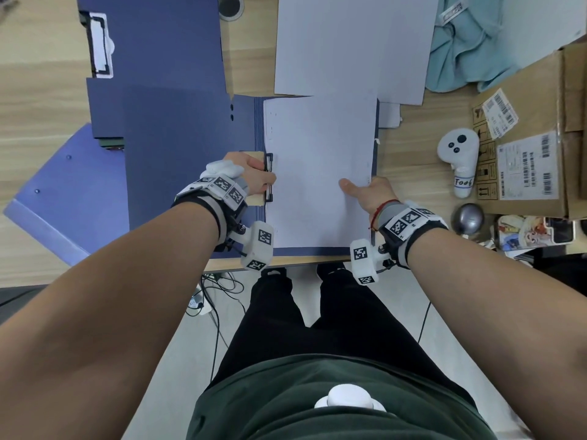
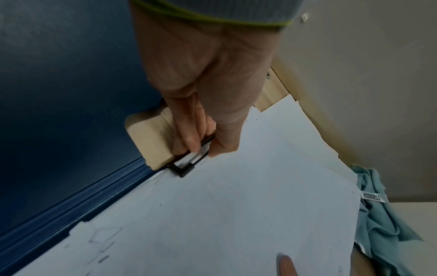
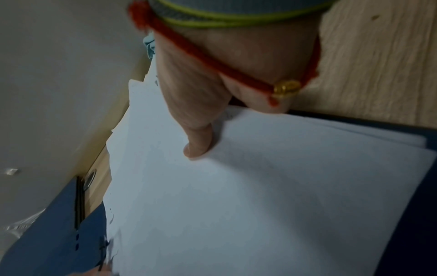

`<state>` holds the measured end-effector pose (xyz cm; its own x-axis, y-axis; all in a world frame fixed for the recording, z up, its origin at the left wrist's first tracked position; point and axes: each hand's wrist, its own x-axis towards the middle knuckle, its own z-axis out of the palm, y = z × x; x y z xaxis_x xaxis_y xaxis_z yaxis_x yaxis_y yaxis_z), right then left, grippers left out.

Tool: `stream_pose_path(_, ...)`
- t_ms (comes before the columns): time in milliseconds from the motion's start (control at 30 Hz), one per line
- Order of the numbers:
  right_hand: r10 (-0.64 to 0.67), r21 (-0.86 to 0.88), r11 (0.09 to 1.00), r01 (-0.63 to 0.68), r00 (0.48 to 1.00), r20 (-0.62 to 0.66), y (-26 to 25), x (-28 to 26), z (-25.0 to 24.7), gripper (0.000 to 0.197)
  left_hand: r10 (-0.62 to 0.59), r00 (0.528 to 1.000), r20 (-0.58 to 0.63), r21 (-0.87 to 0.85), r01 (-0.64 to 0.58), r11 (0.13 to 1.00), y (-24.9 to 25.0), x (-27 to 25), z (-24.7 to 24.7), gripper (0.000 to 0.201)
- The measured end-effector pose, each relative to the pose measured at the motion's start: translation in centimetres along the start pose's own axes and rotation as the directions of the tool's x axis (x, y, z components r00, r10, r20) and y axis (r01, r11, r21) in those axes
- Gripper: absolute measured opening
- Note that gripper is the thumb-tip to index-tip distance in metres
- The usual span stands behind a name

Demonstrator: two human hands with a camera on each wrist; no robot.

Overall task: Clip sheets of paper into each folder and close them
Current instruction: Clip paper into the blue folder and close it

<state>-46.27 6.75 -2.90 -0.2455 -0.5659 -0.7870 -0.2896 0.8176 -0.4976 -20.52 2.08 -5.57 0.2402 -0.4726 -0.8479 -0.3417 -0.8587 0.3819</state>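
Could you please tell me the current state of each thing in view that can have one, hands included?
Open folder: lying open, flat on the desk.
Clip: held by the left fingers; clamped or raised, unclear.
Sheets: lying inside the open folder.
Left hand: gripping the clip.
Right hand: thumb on top of the sheets.
Far folder: lying open, clip holding nothing.
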Motion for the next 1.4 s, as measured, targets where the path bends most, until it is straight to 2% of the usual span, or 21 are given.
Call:
stream_pose_path(100,-0.002,-0.022,1.0,0.002,1.0,0.008,0.2,0.4,0.1,0.077,-0.023,1.0,0.006,0.05,0.023,0.998,-0.6,1.8,0.2,0.062)
stream_pose_path(167,-0.005,-0.042,0.999,0.005,1.0,0.001,0.4,0.8,0.1,0.064,-0.022,1.0,-0.018,0.124,0.024,0.992,-0.1,1.3,0.3,0.064)
stream_pose_path(233,-0.017,-0.046,0.999,0.017,1.0,0.0,0.6,1.1,0.1,0.055,-0.019,0.999,-0.031,0.229,0.026,0.973,1.2,-1.0,0.1,0.056)
stream_pose_path(300,-0.019,-0.048,0.999,0.019,1.0,-0.005,0.7,1.2,0.1,0.053,0.009,0.999,-0.039,0.348,0.005,0.937,2.5,-3.4,-0.1,0.038)
stream_pose_path(400,-0.001,-0.069,0.998,0.001,1.0,-0.011,0.8,1.5,0.2,0.06,0.086,0.994,-0.068,0.507,-0.04,0.861,3.3,-4.8,0.0,0.032)
stream_pose_path(467,0.016,-0.085,0.996,-0.017,1.0,-0.017,0.7,1.7,0.1,0.071,0.09,0.992,-0.085,0.591,-0.023,0.806,3.8,-4.8,0.3,0.025)
stream_pose_path(567,0.036,-0.116,0.993,-0.037,0.999,-0.015,0.6,1.8,0.3,0.083,0.071,0.996,-0.062,0.69,-0.009,0.723,4.1,-4.3,0.5,0.041)
stream_pose_path(800,0.072,-0.189,0.98,-0.069,0.997,0.01,0.8,2.6,-0.4,0.092,0.063,0.997,-0.053,0.759,0.0,0.651,4.5,-4.1,0.6,0.041)
stream_pose_path(833,0.084,-0.186,0.979,-0.082,0.996,0.003,0.9,2.8,-0.5,0.088,0.067,0.996,-0.052,0.76,-0.004,0.65,4.5,-4.1,0.6,0.04)
stream_pose_path(900,0.071,-0.178,0.981,-0.072,0.997,-0.012,1.3,3.1,-0.7,0.057,0.072,0.996,-0.05,0.758,-0.009,0.652,4.4,-4.0,0.6,0.038)
stream_pose_path(933,0.055,-0.176,0.983,-0.059,0.998,-0.03,1.6,3.2,-0.7,0.049,0.073,0.996,-0.052,0.75,-0.01,0.661,4.3,-4.1,0.5,0.037)
stream_pose_path(1067,0.031,-0.211,0.976,-0.051,0.995,-0.096,1.6,3.1,-1.0,0.05,0.051,0.998,-0.032,0.722,-0.012,0.692,4.2,-3.6,0.7,0.037)
stream_pose_path(1200,0.006,-0.278,0.96,-0.04,0.992,-0.124,0.9,2.6,-1.2,0.061,0.042,0.999,-0.03,0.775,-0.003,0.632,4.5,-3.6,1.6,0.037)
stream_pose_path(1300,0.0,-0.377,0.925,-0.041,0.994,-0.109,0.3,2.4,-1.3,0.056,0.042,0.999,-0.023,0.812,-0.006,0.584,4.8,-4.0,2.0,0.033)
stream_pose_path(1400,0.012,-0.441,0.896,-0.044,0.997,-0.075,-0.1,2.8,-1.2,0.047,0.041,0.999,-0.016,0.817,-0.011,0.577,4.9,-4.2,1.9,0.031)
